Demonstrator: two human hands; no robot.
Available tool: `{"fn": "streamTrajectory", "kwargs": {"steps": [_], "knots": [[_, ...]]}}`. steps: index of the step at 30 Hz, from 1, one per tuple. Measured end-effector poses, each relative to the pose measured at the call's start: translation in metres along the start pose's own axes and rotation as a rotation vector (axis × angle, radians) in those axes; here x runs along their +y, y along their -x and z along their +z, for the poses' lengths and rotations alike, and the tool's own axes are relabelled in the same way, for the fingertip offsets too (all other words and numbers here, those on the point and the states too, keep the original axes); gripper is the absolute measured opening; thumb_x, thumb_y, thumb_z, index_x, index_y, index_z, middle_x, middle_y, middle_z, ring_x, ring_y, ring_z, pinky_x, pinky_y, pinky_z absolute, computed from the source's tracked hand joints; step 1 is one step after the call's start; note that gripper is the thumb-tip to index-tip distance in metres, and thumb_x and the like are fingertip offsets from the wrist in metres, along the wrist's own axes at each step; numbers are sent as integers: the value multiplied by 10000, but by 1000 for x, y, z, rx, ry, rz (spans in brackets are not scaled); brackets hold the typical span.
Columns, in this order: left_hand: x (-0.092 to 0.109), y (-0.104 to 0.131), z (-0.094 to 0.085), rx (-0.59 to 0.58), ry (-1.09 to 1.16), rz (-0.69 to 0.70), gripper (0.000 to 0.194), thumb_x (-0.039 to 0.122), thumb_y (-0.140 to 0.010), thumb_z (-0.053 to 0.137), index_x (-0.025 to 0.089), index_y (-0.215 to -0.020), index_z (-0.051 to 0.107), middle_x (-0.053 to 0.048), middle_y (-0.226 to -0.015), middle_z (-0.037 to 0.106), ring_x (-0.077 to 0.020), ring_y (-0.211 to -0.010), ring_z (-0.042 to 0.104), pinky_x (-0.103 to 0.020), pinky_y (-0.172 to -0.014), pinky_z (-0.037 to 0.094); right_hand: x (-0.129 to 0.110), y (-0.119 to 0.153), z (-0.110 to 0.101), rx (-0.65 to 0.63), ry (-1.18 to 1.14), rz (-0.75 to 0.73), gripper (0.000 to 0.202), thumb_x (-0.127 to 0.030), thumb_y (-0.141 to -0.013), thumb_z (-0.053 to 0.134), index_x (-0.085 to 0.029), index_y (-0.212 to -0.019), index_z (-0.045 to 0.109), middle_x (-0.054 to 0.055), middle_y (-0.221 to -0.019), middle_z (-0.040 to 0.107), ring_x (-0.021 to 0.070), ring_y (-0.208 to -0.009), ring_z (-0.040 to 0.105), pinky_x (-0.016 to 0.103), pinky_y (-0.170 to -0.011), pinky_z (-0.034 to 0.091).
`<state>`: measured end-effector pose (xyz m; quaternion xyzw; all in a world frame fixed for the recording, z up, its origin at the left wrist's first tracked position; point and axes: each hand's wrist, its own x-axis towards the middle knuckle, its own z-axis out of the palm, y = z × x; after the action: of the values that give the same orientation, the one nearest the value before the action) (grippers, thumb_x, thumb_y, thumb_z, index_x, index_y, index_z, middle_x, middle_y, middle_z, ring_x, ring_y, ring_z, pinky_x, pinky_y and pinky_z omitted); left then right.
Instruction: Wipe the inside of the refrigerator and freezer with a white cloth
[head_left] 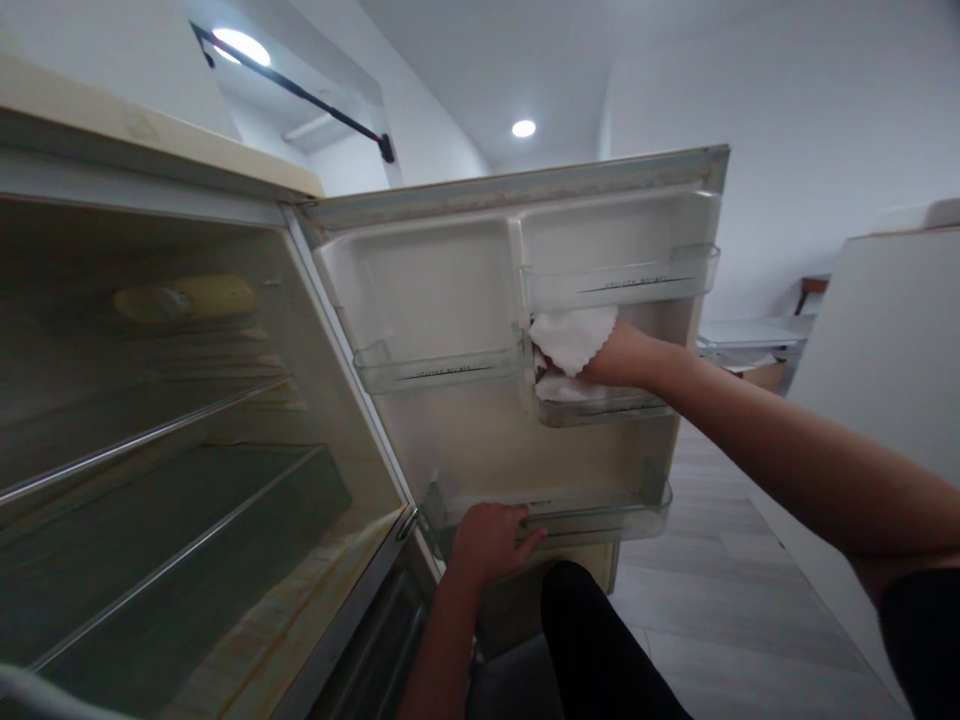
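An open fridge door faces me, with clear plastic door bins. My right hand presses a white cloth against the door's inner wall, just above a small clear bin and below the upper right bin. My left hand grips the front edge of the long bottom door bin. The upper left bin holds nothing visible.
The fridge interior at the left has wire-edged glass shelves and a yellowish lamp cover near the top. A white appliance stands at the right. Grey wood-look floor lies beyond the door. My dark-clad leg is below.
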<state>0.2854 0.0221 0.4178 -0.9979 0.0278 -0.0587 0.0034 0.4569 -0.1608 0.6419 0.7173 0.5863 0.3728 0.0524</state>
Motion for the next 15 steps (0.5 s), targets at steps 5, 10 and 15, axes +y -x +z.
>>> {"fn": "streamTrajectory", "kwargs": {"steps": [5, 10, 15], "knots": [[-1, -1, 0, 2, 2, -6, 511, 644, -983, 470, 245, -1068, 776, -117, -916, 808, -345, -917, 770, -428, -800, 553, -5, 17, -19, -106, 128, 282, 336, -351, -1039, 471, -189, -1246, 681, 168, -1322, 672, 333, -1176, 628, 409, -897, 509], [-2, 0, 0, -9, -4, 7, 505, 641, -982, 469, 244, -1057, 770, -113, -921, 805, -333, -912, 767, -413, -790, 546, 5, 42, -28, -238, 223, 560, 344, -296, -996, 578, -109, -1258, 698, 230, -1378, 638, 355, -1229, 603, 462, -1003, 489], [-1, -1, 2, 0, 11, 12, 515, 645, -989, 450, 247, -1060, 769, -110, -934, 807, -331, -919, 766, -416, -799, 544, 7, 39, -14, -168, 177, 547, 347, -301, -958, 595, -138, -1247, 700, 203, -1329, 670, 355, -1232, 610, 481, -1020, 479]]}}
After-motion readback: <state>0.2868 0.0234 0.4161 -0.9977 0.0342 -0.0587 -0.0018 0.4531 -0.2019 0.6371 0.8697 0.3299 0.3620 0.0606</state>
